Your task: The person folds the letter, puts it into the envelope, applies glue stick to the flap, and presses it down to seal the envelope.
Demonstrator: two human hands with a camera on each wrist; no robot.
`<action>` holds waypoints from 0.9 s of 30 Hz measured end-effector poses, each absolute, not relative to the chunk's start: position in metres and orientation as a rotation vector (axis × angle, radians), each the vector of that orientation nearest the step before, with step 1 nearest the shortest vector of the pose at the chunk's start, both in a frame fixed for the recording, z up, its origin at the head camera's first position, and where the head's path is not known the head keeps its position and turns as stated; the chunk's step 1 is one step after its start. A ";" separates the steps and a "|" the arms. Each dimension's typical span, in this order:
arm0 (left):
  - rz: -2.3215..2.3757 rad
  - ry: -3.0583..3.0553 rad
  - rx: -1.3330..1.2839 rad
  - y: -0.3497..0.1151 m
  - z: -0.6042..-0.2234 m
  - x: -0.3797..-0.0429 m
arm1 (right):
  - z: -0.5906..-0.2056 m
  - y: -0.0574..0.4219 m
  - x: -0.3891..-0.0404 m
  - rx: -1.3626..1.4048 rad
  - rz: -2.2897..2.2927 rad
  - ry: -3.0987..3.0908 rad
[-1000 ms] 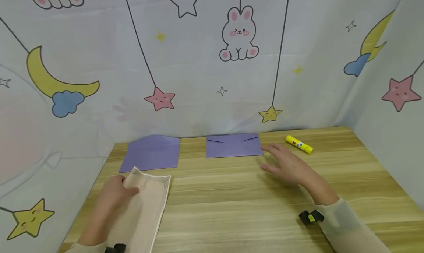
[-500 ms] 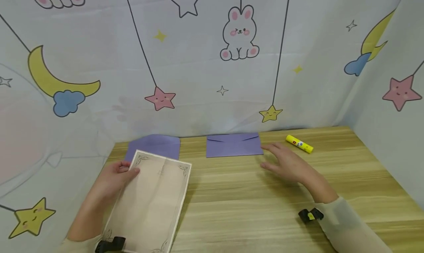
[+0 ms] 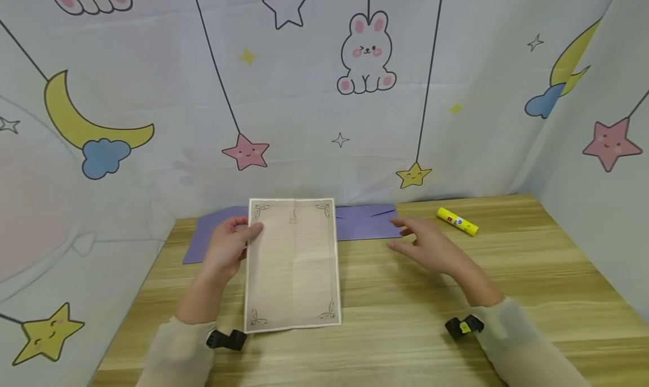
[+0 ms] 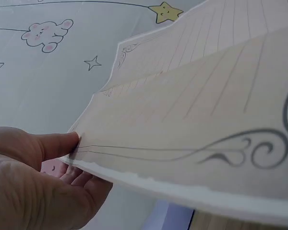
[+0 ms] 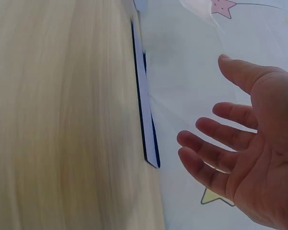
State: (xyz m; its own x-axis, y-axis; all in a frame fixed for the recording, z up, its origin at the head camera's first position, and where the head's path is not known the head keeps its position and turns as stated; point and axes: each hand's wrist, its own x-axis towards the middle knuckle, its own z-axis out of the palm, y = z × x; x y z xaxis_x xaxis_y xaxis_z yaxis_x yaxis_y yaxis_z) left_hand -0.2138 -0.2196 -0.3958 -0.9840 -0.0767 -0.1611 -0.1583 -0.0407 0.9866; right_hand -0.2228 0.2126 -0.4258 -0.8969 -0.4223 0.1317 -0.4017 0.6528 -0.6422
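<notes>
My left hand (image 3: 230,246) pinches the upper left edge of a sheet of cream letter paper (image 3: 293,263), thumb on the front and fingers behind. Faint lines, scrollwork corners and a crease down its middle show on the paper, which is raised facing me. In the left wrist view the letter paper (image 4: 182,110) fans out from the thumb, its lower edge looking layered. My right hand (image 3: 428,246) holds nothing; its fingers are relaxed and spread, close to the right end of a purple envelope (image 3: 367,223). In the right wrist view that hand (image 5: 249,143) is palm-up with bare fingers.
Behind the paper at the left lies another purple envelope (image 3: 210,235), partly covered by the hand and sheet. A yellow glue stick (image 3: 457,222) rests at the back right of the wooden table (image 3: 405,330). A printed cloth (image 3: 304,105) hangs along the table's back edge.
The left hand has lifted the letter paper from the lower left and carried it right and up, turning it upright toward me. The right hand has shifted slightly left.
</notes>
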 end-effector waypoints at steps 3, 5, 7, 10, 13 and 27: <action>2.260 2.075 -0.244 -0.199 -0.399 -0.224 | -0.428 0.206 -0.227 -0.683 -1.196 2.802; 2.280 2.042 -0.235 -0.185 -0.402 -0.230 | -0.430 0.200 -0.230 -0.657 -1.258 2.784; 2.296 2.009 -0.239 -0.172 -0.406 -0.235 | -0.432 0.195 -0.232 -0.608 -1.316 2.762; 2.310 1.971 -0.244 -0.154 -0.411 -0.241 | -0.435 0.187 -0.236 -0.497 -1.415 2.695; 2.311 1.945 -0.234 -0.139 -0.415 -0.245 | -0.436 0.181 -0.238 -0.366 -1.518 2.609; 2.335 1.834 -0.207 -0.109 -0.428 -0.252 | -0.438 0.176 -0.237 -0.048 -1.828 2.395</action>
State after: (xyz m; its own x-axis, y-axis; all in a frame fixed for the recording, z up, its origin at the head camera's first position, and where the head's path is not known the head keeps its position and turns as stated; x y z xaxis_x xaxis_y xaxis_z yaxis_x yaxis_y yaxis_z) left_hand -0.2520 -0.1094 -0.4279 -0.9767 0.0440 -0.2101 -0.2145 -0.2320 0.9488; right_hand -0.2368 0.1756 -0.4381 -0.9912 -0.1032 -0.0824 0.0523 0.2667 -0.9624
